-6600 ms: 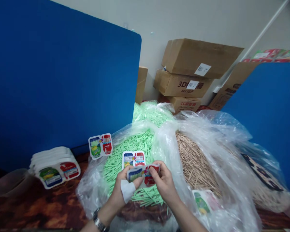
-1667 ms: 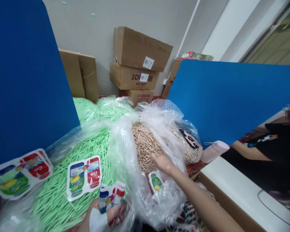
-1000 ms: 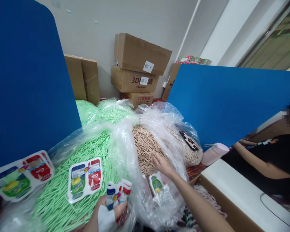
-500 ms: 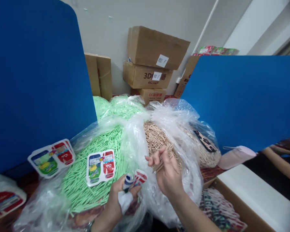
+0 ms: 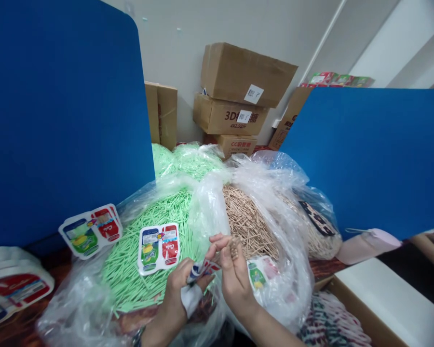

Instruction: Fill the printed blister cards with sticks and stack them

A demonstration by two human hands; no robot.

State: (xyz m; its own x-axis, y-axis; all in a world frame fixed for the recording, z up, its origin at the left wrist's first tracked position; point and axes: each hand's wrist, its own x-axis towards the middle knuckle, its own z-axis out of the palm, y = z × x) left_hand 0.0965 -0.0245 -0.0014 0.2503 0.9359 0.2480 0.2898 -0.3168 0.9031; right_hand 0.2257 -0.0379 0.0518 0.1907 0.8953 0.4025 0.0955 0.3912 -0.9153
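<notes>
My left hand [image 5: 174, 295] is closed around a small printed packet [image 5: 194, 273] with blue, red and white on it; a white piece shows at the thumb side. Close beside it, my right hand [image 5: 236, 285] pinches a small bundle of thin brown sticks [image 5: 234, 246], their ends pointing up. The right fingertips are at the packet's opening; whether they touch it I cannot tell. Behind the hands lie a bag of loose brown sticks [image 5: 248, 219] and a bag of green sticks [image 5: 152, 279]. A printed double-bottle pack [image 5: 159, 248] rests on the green sticks.
Another printed pack [image 5: 90, 231] leans at the left, near a white stack of packs [image 5: 18, 289]. Blue partitions [image 5: 65, 120] stand on both sides. Cardboard boxes [image 5: 246, 72] are piled behind. At right are an open carton [image 5: 336, 318], a pink cylindrical case [image 5: 369, 245] and another person's arm [image 5: 432, 253].
My right hand has moved left with the brown sticks, from over their bag to the packet in my left hand. A pack inside the plastic at right is now uncovered. The view has shifted slightly.
</notes>
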